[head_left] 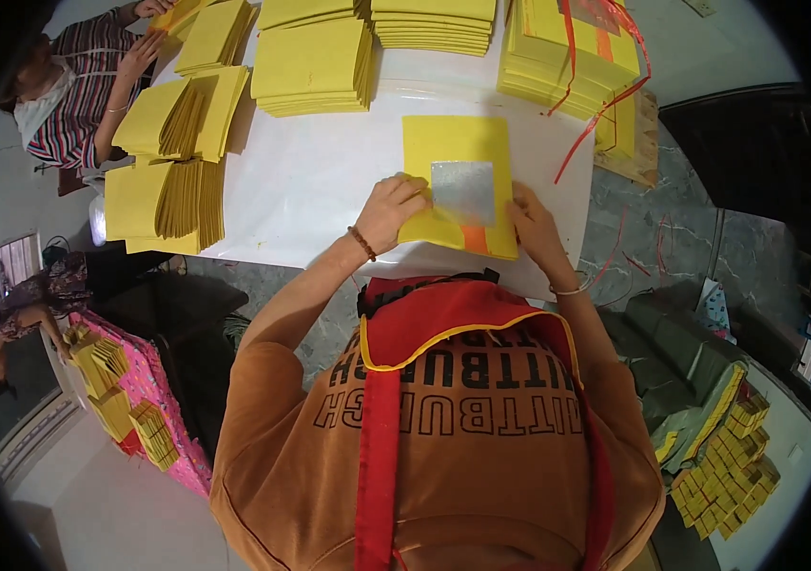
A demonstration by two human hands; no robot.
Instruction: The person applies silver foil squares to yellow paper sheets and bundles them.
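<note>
A stack of yellow paper (455, 139) lies on the white table in front of me, with a silver foil square (463, 191) and an orange band below the square on its top sheet. My left hand (394, 207) is closed on its left edge, fingers bent over the paper beside the foil. Against the right edge, my right hand (536, 225) holds the stack from the other side, its thumb partly hidden. How many sheets are between the hands I cannot tell.
Folded yellow paper bundles (312, 67) line the far and left parts of the white table (301, 181). A tall stack (557, 57) with red string (605, 105) stands far right. At far left, another person (91, 76) handles paper. More bundles (729, 466) are piled at lower right.
</note>
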